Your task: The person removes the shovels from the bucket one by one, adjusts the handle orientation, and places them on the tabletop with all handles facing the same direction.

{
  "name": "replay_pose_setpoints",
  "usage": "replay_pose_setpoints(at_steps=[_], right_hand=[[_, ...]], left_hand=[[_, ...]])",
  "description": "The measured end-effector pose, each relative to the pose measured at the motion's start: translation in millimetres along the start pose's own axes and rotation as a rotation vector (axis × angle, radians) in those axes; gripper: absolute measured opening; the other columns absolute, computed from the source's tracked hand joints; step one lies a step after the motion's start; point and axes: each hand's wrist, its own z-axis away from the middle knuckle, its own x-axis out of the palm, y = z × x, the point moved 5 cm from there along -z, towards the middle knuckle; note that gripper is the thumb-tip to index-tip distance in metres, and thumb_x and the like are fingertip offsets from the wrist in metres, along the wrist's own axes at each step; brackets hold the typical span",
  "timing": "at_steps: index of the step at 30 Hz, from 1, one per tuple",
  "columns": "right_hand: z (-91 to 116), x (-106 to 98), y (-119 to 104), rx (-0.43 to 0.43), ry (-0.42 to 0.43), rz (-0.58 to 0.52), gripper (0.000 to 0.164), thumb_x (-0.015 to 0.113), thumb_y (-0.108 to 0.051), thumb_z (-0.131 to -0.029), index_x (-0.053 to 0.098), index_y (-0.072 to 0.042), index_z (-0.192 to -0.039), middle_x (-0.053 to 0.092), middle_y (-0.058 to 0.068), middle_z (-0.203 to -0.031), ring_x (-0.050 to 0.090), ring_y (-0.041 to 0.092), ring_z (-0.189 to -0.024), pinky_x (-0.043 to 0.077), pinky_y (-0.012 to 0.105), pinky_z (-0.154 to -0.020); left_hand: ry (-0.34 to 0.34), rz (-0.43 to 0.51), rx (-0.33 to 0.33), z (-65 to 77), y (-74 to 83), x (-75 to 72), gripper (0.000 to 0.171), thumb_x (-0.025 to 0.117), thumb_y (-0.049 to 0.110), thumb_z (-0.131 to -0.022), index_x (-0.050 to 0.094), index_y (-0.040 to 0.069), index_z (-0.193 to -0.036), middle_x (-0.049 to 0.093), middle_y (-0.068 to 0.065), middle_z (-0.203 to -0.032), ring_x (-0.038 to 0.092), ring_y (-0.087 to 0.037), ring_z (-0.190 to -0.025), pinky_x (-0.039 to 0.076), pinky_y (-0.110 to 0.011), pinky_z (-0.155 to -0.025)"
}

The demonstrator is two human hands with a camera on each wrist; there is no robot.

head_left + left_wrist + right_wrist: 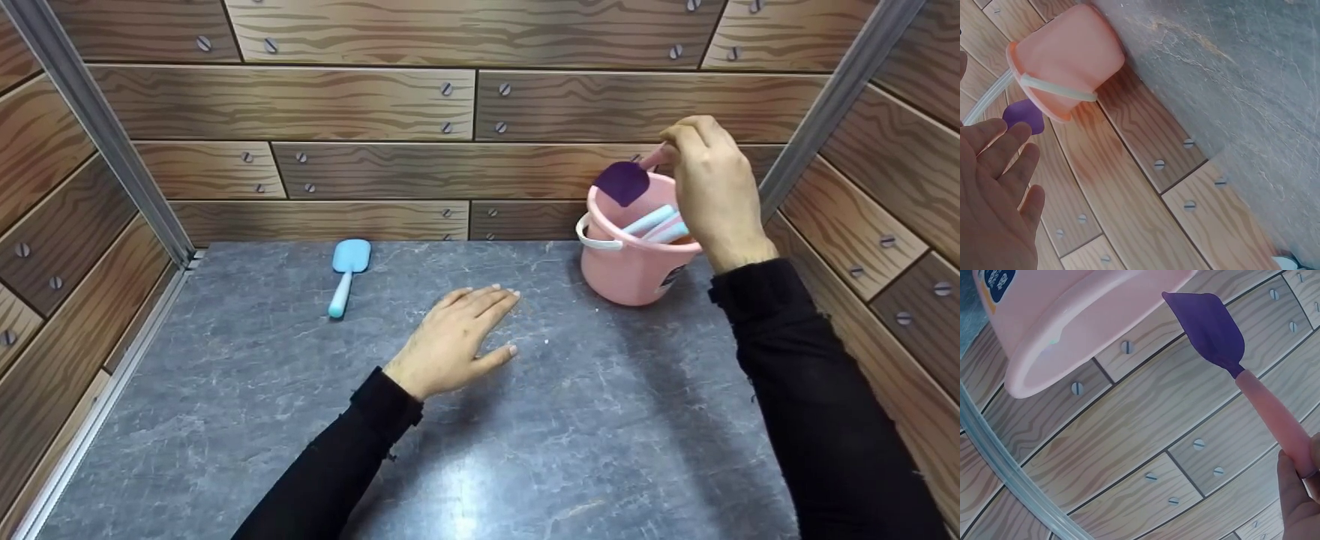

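In the head view my right hand pinches the end of the pink handle of a purple-bladed toy shovel. The blade hangs down at the rim of a pink bucket, which overlaps it in this view. Inside the bucket lie light blue and pink handles; their lower ends are hidden. Over the table's middle, palm down, my left hand has its fingers straight and holds nothing. A light blue toy shovel lies on the table, back left of that hand.
The bucket's white carrying handle hangs on its left side. Wood-patterned walls enclose the grey marbled table at the back and both sides. Metal posts stand at the left corner and right corner.
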Motion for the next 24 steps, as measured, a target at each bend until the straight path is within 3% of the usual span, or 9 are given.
replay_pose_setpoints(at_steps=[17, 24], right_hand=[[8, 13, -22, -0.020, 0.056, -0.070, 0.032, 0.062, -0.017, -0.122, 0.076, 0.010, -0.132, 0.076, 0.027, -0.134, 0.075, 0.045, -0.131, 0.061, 0.056, -0.121], [16, 21, -31, -0.024, 0.072, -0.102, 0.030, 0.062, -0.015, -0.121, 0.077, 0.009, -0.133, 0.077, 0.026, -0.134, 0.076, 0.042, -0.131, 0.062, 0.050, -0.122]], left_hand=[[0.043, 0.023, -0.052, -1.0, -12.6, -10.8, 0.076, 0.065, 0.054, -0.119, 0.047, 0.013, -0.181, 0.053, -0.010, -0.185, 0.052, -0.033, -0.172, 0.037, -0.060, -0.146], [0.066, 0.017, -0.074, -1.1, -16.3, -12.3, 0.076, 0.065, 0.053, -0.119, 0.046, 0.012, -0.181, 0.053, -0.011, -0.185, 0.052, -0.034, -0.171, 0.039, -0.062, -0.144]])
